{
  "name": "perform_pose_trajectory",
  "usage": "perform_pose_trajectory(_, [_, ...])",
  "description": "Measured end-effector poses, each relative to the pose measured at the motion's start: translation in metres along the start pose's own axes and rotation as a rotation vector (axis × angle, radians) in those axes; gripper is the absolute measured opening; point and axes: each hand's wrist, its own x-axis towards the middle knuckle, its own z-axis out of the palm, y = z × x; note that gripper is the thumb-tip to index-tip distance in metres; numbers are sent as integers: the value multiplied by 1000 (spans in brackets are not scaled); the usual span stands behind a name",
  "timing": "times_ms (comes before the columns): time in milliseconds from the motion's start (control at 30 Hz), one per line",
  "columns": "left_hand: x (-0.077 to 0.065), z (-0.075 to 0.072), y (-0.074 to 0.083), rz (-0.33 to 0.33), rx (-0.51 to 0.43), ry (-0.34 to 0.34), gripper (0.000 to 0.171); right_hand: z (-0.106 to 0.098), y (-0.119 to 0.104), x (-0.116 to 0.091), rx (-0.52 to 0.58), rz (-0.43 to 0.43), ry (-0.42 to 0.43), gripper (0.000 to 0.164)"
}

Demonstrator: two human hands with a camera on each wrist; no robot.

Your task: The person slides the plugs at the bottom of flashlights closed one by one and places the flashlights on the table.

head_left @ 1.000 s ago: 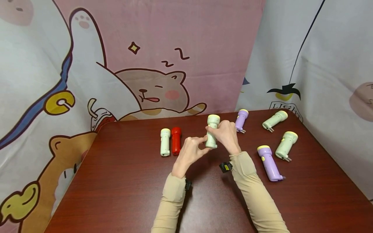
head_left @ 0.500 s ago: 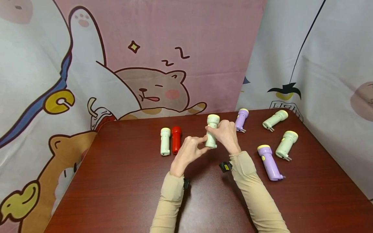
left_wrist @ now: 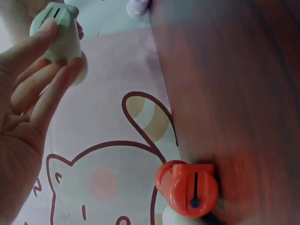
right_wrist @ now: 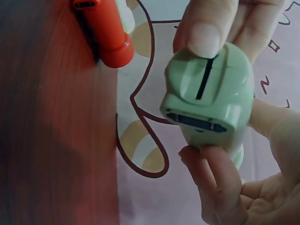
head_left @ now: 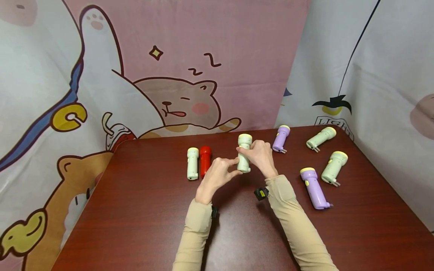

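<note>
Both hands hold a pale green flashlight (head_left: 244,141) with a yellow rim above the table, its lamp end up. My left hand (head_left: 217,175) pinches its lower end, the thumb on the base in the left wrist view. Higher on the body, my right hand (head_left: 261,153) grips it, thumb across the front. In the right wrist view the green flashlight's base (right_wrist: 208,86) shows a dark slot and a dark recess. Left of the hands, a red flashlight (head_left: 205,160) lies beside another pale green flashlight (head_left: 192,165).
On the right of the brown table (head_left: 135,210) lie a purple flashlight (head_left: 315,192), a smaller-looking purple flashlight (head_left: 280,140) and two pale green flashlights, one nearer (head_left: 333,167) and one farther (head_left: 320,139), with plug prongs out. A cartoon cloth (head_left: 237,67) hangs behind.
Both hands have shifted slightly left together with the green flashlight. Their hold on it looks the same. The other flashlights stay where they lie.
</note>
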Motion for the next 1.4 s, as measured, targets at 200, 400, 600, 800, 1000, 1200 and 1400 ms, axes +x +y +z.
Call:
perform_pose_trajectory(200, [-2, -5, -8, -78, -51, -48, 43, 4, 2, 0, 10, 25, -40, 46])
perform_pose_trajectory(400, [-7, -17, -26, -282, 80, -1, 33, 6, 4, 0, 20, 46, -65, 47])
perform_pose_trajectory(600, [-15, -22, -44, -517, 365, 57, 24, 11, 3, 0, 20, 41, -71, 45])
perform_pose_trajectory(800, [-19, -20, -50, -563, 333, 30, 20, 22, -3, 3, -2, 7, -77, 45])
perform_pose_trajectory(1000, [-20, -20, -50, -585, 326, 35, 12, 41, -12, 8, -13, 0, -100, 47])
perform_pose_trajectory(1200, [-21, -21, -49, -596, 326, 51, 11, 67, -21, 15, -8, 8, -131, 46])
perform_pose_trajectory(1400, [-21, -19, -51, -617, 319, 48, 9, 88, -28, 20, -17, 36, -168, 44])
